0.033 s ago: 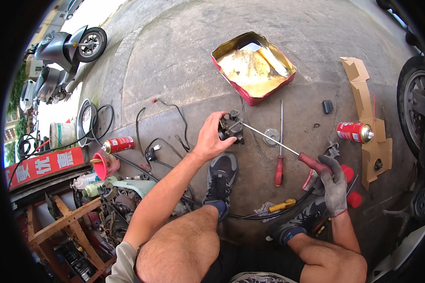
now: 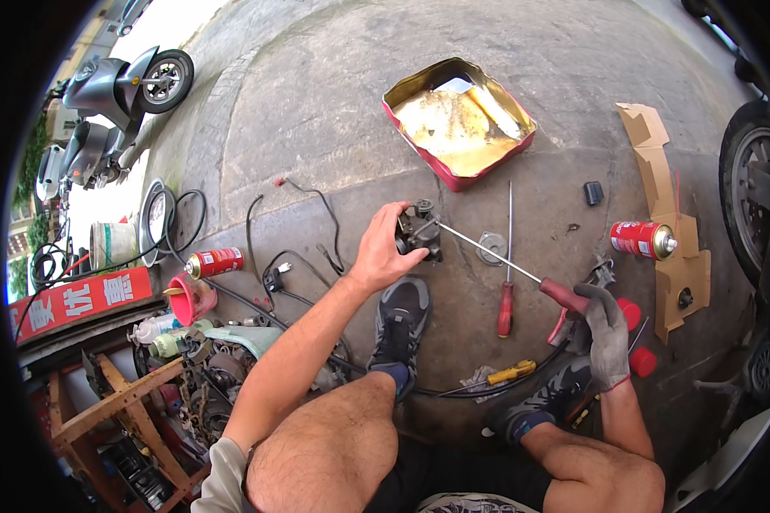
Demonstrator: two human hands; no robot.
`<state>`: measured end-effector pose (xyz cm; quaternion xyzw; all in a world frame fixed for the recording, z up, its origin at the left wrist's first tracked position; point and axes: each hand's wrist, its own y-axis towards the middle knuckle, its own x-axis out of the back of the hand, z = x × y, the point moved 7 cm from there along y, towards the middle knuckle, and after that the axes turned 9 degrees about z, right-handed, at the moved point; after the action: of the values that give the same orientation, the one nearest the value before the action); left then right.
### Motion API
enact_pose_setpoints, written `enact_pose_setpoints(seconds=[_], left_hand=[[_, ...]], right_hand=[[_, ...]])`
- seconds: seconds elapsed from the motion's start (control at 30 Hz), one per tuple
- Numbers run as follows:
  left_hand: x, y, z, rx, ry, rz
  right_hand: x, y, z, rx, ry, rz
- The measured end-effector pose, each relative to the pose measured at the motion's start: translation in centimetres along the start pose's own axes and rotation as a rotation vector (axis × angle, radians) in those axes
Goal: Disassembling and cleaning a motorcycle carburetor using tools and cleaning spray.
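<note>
Here's the bare left hand [image 2: 382, 252], thumb and fingers pinching a dark metal part [image 2: 419, 232] by its sides, just past the toe of the left shoe [image 2: 402, 318]! And the grey-gloved right hand [image 2: 607, 338] has its fingers curled round the handle end of a long red-handled screwdriver [image 2: 560, 293], shaft slanting away leftward, tip right at the part; whether it sits in a screw, I can't tell! Beneath that shaft, on the concrete floor [image 2: 308, 128], lie a roundish metal piece [image 2: 490, 247] and a second red-handled screwdriver [image 2: 506, 315]! Farther ahead sits a red-sided tin [image 2: 462, 181], off to the right a red spray can [image 2: 637, 240] by the cardboard [image 2: 659, 192], and near the right shoe [image 2: 552, 398], a yellow-handled screwdriver [image 2: 512, 371]
</note>
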<state>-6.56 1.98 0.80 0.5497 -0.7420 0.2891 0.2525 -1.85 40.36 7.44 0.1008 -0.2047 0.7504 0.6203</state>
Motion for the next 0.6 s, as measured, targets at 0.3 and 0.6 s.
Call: enact_pose_setpoints(seconds=[0.3, 0.6], left_hand=[[0.1, -0.2, 0.2, 0.010, 0.014, 0.009], [0.0, -0.3, 0.3, 0.004, 0.034, 0.009]], right_hand=[[-0.7, 0.1, 3.2, 0.396, -0.438, 0.128], [-1.0, -0.1, 1.9, -0.101, -0.106, 0.220]])
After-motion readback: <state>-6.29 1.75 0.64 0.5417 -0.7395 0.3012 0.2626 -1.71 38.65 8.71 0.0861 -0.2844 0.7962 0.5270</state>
